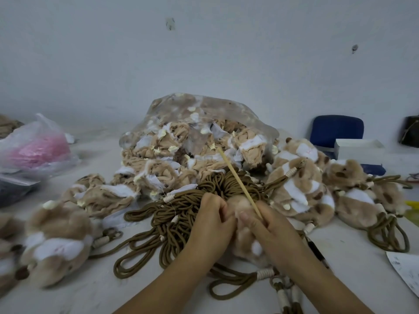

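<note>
Left hand [212,219] gripped a plush toy [246,242] steady as right hand [265,225] pinched a wooden stick [238,180] (seemingly to pack stuffing)

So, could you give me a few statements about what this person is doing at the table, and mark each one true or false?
1. The left hand and the right hand both hold one plush toy. True.
2. The right hand also pinches a metal spoon. False: it pinches a thin pale stick.
3. Brown cords lie piled beneath the hands. True.
4. The clear bag behind the hands is full of red balls. False: it holds tan and white plush pieces.
5. A plastic bag at the left shows something pink inside. True.
</note>
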{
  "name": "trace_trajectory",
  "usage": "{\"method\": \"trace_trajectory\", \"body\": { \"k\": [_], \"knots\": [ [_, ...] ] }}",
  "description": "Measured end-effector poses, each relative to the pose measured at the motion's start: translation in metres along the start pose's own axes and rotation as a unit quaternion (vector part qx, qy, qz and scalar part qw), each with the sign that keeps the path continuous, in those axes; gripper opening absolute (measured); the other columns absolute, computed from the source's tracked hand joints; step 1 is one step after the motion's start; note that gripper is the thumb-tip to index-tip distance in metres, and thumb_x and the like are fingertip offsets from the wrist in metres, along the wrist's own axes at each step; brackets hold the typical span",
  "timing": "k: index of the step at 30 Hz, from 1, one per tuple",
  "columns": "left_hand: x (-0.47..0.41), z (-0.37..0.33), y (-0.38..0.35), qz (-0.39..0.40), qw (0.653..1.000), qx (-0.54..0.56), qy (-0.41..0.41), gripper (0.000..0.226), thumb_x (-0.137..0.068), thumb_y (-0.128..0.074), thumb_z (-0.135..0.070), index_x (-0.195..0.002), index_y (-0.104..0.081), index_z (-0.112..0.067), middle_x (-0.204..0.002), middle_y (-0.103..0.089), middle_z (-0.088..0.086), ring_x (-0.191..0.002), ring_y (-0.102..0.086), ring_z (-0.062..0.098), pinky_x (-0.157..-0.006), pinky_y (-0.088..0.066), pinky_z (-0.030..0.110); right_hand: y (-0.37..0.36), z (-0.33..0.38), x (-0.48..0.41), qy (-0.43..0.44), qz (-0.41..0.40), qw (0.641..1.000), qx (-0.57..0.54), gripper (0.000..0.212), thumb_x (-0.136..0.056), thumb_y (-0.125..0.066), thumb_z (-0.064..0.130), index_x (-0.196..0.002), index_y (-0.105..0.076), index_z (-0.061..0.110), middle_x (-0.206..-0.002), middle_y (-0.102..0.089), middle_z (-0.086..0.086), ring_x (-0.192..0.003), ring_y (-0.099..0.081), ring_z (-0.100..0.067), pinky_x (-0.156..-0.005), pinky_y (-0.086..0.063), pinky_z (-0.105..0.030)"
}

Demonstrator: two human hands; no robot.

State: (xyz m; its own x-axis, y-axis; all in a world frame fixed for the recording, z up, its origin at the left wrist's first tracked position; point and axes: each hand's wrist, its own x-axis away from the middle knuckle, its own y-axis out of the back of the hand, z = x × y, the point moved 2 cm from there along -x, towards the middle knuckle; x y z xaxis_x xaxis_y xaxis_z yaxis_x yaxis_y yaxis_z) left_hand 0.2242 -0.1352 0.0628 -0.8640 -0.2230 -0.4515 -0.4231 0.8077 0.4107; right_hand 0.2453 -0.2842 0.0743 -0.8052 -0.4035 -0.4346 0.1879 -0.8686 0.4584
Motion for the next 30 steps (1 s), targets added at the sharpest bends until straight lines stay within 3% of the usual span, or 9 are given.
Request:
{"method": "trace_trajectory", "body": {
  "k": [3,6,10,13,17,20,24,26,30],
  "knots": [
    [-0.001,0.001,0.006,-0.056,0.998,0.014,0.023,0.042,-0.087,-0.065,-0.011,-0.061,-0.033,-0.021,-0.074,-0.038,-0.005,-0.058,-0.039,-0.002,-0.058,-0.036,0.012,-0.004,0.003,-0.002,0.015,0.004,1.000,0.013,0.020,-0.086,-0.051,0.050,-0.068,-0.050,0.043,-0.063,-0.054,0.016,-0.056,-0.047,0.002,-0.055,-0.038,-0.013],
    [-0.002,0.000,0.006,-0.026,0.999,0.031,0.017,0.038,-0.086,-0.067,-0.014,-0.064,-0.037,-0.020,-0.078,-0.041,-0.004,-0.060,-0.040,-0.002,-0.059,-0.037,0.013,0.005,-0.004,-0.004,-0.016,-0.026,0.999,0.027,0.022,-0.094,-0.056,0.029,-0.072,-0.053,0.032,-0.063,-0.058,0.016,-0.057,-0.052,0.002,-0.053,-0.039,-0.011],
    [-0.002,0.000,0.000,0.095,0.986,0.129,0.057,0.026,-0.087,-0.070,-0.038,-0.107,-0.054,-0.039,-0.114,-0.054,-0.016,-0.095,-0.055,-0.005,-0.077,-0.047,0.013,0.021,-0.005,-0.004,-0.011,-0.128,0.992,-0.001,0.017,-0.090,-0.056,0.037,-0.077,-0.058,0.027,-0.074,-0.065,0.012,-0.069,-0.059,0.005,-0.055,-0.041,-0.006],
    [0.003,0.005,-0.004,0.141,0.972,0.163,0.095,0.008,-0.093,-0.065,-0.035,-0.100,-0.063,-0.032,-0.083,-0.069,-0.015,-0.071,-0.064,-0.002,-0.063,-0.048,0.014,0.020,-0.002,-0.004,-0.012,-0.132,0.991,-0.011,0.021,-0.085,-0.052,0.045,-0.075,-0.058,0.029,-0.073,-0.065,0.016,-0.069,-0.059,0.006,-0.057,-0.041,-0.005],
    [0.002,0.001,0.002,0.082,0.974,0.198,0.075,0.014,-0.095,-0.060,-0.035,-0.100,-0.071,-0.027,-0.089,-0.075,-0.014,-0.083,-0.069,0.000,-0.069,-0.050,0.013,0.020,-0.011,-0.005,-0.061,-0.113,0.992,-0.009,0.023,-0.090,-0.051,0.044,-0.078,-0.062,0.027,-0.074,-0.067,0.010,-0.073,-0.060,0.003,-0.058,-0.043,-0.007],
    [-0.003,-0.001,0.009,0.015,0.966,0.240,0.095,0.042,-0.087,-0.060,-0.058,-0.103,-0.069,-0.019,-0.100,-0.073,0.005,-0.093,-0.070,0.022,-0.081,-0.058,0.038,0.023,-0.009,-0.003,-0.038,-0.124,0.991,-0.025,0.045,-0.085,-0.038,0.065,-0.081,-0.061,0.027,-0.079,-0.064,0.009,-0.073,-0.058,0.003,-0.060,-0.043,-0.008],
    [-0.006,-0.001,0.021,-0.045,0.946,0.294,0.129,0.060,-0.085,-0.056,-0.066,-0.110,-0.063,-0.011,-0.116,-0.064,0.019,-0.103,-0.065,0.037,-0.090,-0.052,0.060,0.024,-0.008,0.000,-0.011,-0.082,0.993,0.083,0.071,-0.079,-0.019,0.082,-0.077,-0.059,0.024,-0.072,-0.057,0.001,-0.065,-0.053,-0.009,-0.062,-0.044,-0.032],
    [-0.010,0.000,0.027,-0.074,0.940,0.310,0.121,0.062,-0.085,-0.053,-0.064,-0.117,-0.062,-0.011,-0.126,-0.060,0.020,-0.112,-0.061,0.038,-0.095,-0.049,0.061,0.025,-0.009,-0.001,0.007,-0.057,0.976,0.210,0.067,-0.083,-0.017,0.079,-0.067,-0.054,0.026,-0.071,-0.058,0.008,-0.066,-0.054,-0.006,-0.056,-0.042,-0.031],
    [-0.014,0.003,0.035,-0.114,0.934,0.320,0.110,0.062,-0.083,-0.054,-0.060,-0.117,-0.061,-0.010,-0.115,-0.065,0.017,-0.105,-0.065,0.033,-0.089,-0.055,0.051,0.032,-0.009,-0.005,0.006,-0.062,0.944,0.323,0.058,-0.082,-0.022,0.074,-0.057,-0.048,0.029,-0.059,-0.053,0.006,-0.057,-0.050,-0.005,-0.048,-0.038,-0.030]
  ]
}}
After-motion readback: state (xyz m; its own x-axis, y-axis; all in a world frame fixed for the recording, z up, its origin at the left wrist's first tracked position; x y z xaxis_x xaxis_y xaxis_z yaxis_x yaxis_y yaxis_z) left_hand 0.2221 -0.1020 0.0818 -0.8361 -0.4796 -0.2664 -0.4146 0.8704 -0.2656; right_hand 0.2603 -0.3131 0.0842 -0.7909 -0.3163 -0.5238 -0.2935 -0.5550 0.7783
